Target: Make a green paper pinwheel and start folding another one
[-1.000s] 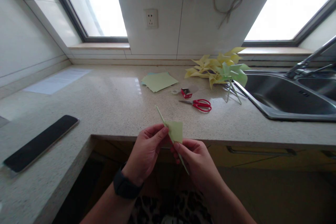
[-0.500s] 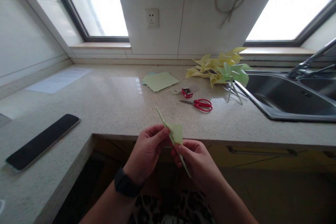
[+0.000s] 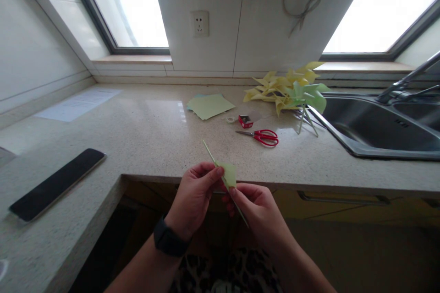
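Both hands pinch the green paper (image 3: 229, 175) rolled on a thin stick (image 3: 210, 154), just off the counter (image 3: 144, 137) edge: left hand (image 3: 194, 197), right hand (image 3: 256, 208). Keep the wrap tight, roll evenly.

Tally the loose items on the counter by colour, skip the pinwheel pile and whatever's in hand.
Red: 2, scissors and small box
Green: 1, paper stack
Black: 1, phone
White: 2, printed sheet and tape roll
Total: 6
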A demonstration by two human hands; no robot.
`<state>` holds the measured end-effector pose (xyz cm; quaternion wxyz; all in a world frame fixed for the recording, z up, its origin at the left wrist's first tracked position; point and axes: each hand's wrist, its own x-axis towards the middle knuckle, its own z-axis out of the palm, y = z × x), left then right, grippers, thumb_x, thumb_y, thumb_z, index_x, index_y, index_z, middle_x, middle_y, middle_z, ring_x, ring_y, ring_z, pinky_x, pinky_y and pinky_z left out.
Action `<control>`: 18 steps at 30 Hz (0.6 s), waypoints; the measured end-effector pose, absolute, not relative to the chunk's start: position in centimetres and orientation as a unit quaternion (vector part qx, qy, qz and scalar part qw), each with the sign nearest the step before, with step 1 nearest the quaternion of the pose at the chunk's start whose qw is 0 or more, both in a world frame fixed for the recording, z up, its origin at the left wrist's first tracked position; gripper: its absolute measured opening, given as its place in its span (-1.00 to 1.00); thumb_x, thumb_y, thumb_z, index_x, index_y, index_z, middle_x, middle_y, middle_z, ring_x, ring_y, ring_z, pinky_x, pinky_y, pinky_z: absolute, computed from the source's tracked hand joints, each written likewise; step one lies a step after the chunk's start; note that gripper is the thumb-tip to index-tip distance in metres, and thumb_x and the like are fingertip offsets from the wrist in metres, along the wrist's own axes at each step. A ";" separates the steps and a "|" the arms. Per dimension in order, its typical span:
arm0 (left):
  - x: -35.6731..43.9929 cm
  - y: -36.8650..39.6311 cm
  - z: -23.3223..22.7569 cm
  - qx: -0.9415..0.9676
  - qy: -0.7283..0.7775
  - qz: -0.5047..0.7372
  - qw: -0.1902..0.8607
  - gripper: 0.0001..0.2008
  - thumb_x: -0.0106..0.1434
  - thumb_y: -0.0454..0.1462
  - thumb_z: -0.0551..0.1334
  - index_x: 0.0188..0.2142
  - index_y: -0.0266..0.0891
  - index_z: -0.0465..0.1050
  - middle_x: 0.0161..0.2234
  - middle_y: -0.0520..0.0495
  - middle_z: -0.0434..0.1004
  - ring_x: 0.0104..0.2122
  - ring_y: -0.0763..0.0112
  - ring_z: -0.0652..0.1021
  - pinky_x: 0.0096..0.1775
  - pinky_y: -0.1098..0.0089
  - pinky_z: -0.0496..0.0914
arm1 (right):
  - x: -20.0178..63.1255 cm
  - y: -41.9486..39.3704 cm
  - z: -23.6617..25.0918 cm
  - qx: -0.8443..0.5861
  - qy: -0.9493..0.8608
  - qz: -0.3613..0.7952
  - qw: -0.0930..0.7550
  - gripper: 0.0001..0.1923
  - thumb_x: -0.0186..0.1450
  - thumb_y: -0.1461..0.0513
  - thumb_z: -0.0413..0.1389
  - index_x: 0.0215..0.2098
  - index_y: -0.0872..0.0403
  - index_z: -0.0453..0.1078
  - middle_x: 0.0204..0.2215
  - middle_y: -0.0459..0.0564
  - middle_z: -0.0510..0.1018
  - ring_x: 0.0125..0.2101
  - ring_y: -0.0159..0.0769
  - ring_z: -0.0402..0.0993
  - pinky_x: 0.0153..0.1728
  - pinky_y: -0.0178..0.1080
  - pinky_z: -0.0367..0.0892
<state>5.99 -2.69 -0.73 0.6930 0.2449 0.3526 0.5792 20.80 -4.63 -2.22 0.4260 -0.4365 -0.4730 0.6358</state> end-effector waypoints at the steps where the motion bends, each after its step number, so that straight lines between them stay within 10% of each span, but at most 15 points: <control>1: 6.0 -2.7 -0.8 0.242 0.354 0.584 0.689 -0.74 0.01 -0.27 0.54 -0.43 -0.31 0.50 -0.50 0.00 0.60 -0.53 0.48 0.56 -0.46 0.51 0.44 | 20.8 -4.7 -2.3 -0.449 -0.491 0.615 0.424 -0.68 0.30 0.00 0.23 -0.31 0.08 0.63 -0.47 -0.02 0.62 -0.49 -0.39 0.43 -0.44 -0.33 0.33; 18: 6.8 -2.9 -0.8 0.224 0.373 0.616 0.656 -0.69 -0.06 -0.30 0.57 -0.47 -0.31 0.47 -0.53 0.04 0.57 -0.52 0.55 0.53 -0.41 0.55 0.43 | 20.6 -5.0 -3.0 -0.494 -0.572 0.500 0.424 -0.75 0.35 0.08 0.15 -0.22 0.03 0.62 -0.44 -0.04 0.63 -0.44 -0.30 0.49 -0.40 -0.28 0.39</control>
